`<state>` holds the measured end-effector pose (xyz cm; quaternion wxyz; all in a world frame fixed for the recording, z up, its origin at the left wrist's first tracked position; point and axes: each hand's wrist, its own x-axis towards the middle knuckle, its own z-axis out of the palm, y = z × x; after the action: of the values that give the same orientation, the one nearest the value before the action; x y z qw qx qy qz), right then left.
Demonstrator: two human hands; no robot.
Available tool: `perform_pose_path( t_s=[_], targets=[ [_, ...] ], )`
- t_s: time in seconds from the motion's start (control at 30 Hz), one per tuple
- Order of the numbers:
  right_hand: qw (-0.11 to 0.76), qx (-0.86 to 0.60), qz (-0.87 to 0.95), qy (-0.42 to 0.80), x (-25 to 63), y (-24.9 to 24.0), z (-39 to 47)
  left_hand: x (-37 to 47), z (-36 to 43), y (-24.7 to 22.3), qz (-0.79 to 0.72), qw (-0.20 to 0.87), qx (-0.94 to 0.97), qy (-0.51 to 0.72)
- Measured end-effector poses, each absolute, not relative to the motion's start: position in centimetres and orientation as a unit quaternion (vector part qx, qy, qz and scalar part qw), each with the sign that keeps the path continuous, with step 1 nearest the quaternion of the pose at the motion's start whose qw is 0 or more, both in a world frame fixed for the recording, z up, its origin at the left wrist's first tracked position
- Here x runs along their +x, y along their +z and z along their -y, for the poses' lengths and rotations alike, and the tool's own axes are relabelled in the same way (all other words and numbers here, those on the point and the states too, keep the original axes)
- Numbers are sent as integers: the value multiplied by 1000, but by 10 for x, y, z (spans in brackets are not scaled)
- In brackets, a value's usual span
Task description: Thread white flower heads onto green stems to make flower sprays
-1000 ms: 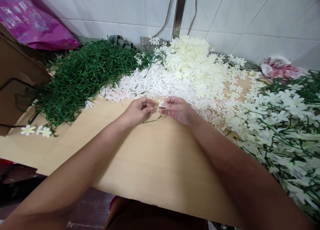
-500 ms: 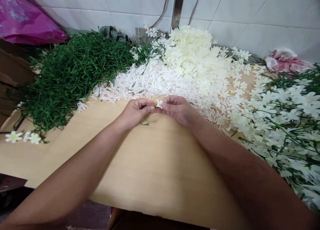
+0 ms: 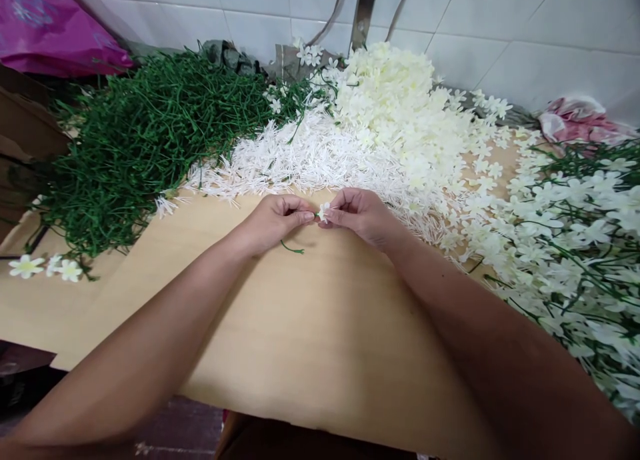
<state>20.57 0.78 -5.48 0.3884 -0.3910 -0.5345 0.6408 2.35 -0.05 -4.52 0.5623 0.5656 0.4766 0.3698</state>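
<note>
Shows pale wall tiles (image 3: 475,20) across the top, a dark upright (image 3: 363,13) at top centre, purplish floor (image 3: 185,423) at lower left.

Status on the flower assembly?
Looks done: stemmed white flowers heaped at right. In hand: the left hand pinches a green stem, the right hand a small white blossom. Apparently left: large piles of loose green stems, white strands and pale blossoms. Well short of finished, I'd judge; exact count unclear.
</note>
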Motion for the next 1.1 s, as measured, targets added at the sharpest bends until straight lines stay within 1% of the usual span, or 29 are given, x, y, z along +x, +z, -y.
perform_pose_path(
  t_s=[0.4,0.7,0.83,1.1],
  targets=[
    [378,-415,615,554,201,-51,-3,25,0,-42,-483,554,593,329],
    [348,-424,676,492,203,-56,-4,29,2,-40,-492,543,611,299],
    [327,-412,691,497,204,-57,-4,29,4,-40,-497,547,609,286],
    [285,-377,683,556,208,-51,-4,24,5,-36,-478,563,623,259]
  ],
)
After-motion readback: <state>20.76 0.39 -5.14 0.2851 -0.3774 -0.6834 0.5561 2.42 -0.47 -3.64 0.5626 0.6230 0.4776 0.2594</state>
